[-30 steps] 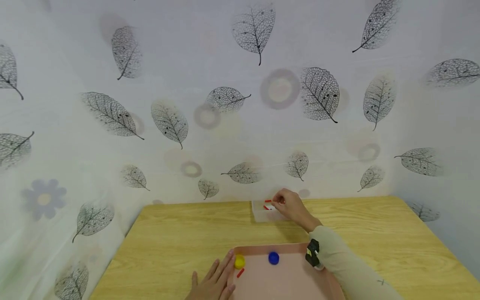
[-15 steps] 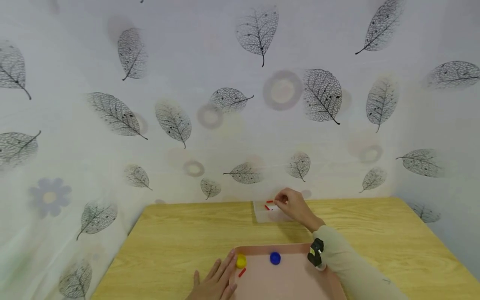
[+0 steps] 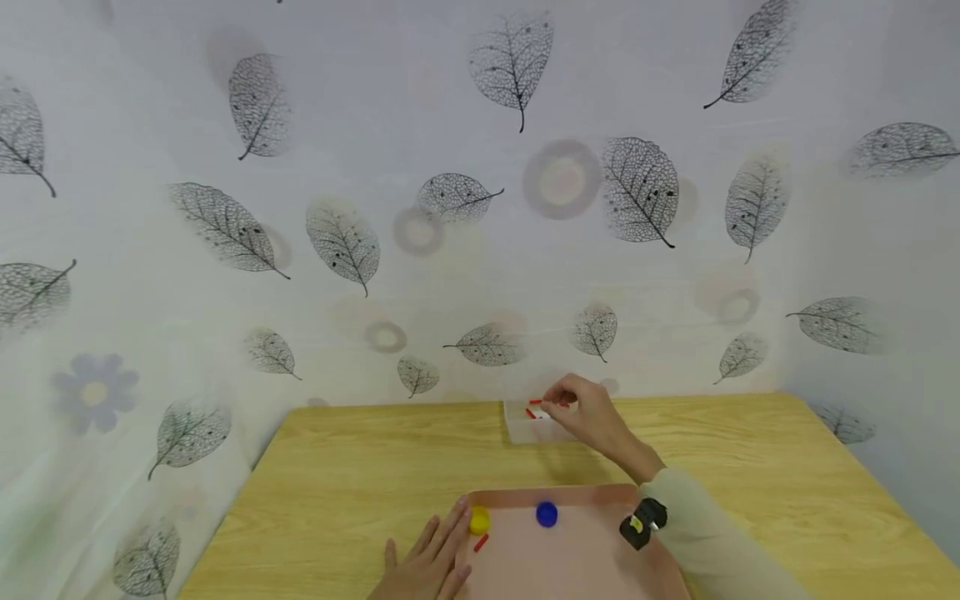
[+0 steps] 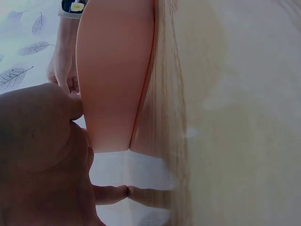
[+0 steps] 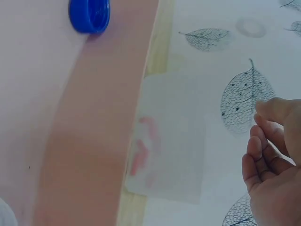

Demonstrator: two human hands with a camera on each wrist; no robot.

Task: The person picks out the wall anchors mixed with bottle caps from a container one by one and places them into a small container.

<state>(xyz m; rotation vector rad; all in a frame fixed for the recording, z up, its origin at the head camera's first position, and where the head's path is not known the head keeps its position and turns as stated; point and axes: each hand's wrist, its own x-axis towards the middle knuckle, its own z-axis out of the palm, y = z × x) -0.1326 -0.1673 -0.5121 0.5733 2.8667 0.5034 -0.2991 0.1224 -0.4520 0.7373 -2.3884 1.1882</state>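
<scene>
My left hand (image 3: 427,560) rests at the left rim of a pink tray (image 3: 570,575), fingers straight and spread. Beside its fingertips, inside the tray, are a yellow cap (image 3: 479,521) and a short red stick (image 3: 481,543). My right hand (image 3: 588,414) reaches over a translucent box (image 3: 525,432) behind the tray. Its thumb and index fingertips meet over several red pieces (image 3: 531,412) in the box. In the right wrist view the other fingers are curled; I cannot tell whether something small sits in the pinch.
A blue cap (image 3: 547,514) lies near the tray's back wall. The wooden table (image 3: 360,467) ends at a leaf-patterned cloth (image 3: 420,292) just behind the box. My right forearm, with a black wrist device (image 3: 643,523), crosses the tray's back right corner.
My right wrist and sleeve have shifted a little to the right and down, while the fingertips stay over the box. The left hand keeps its place at the tray rim.
</scene>
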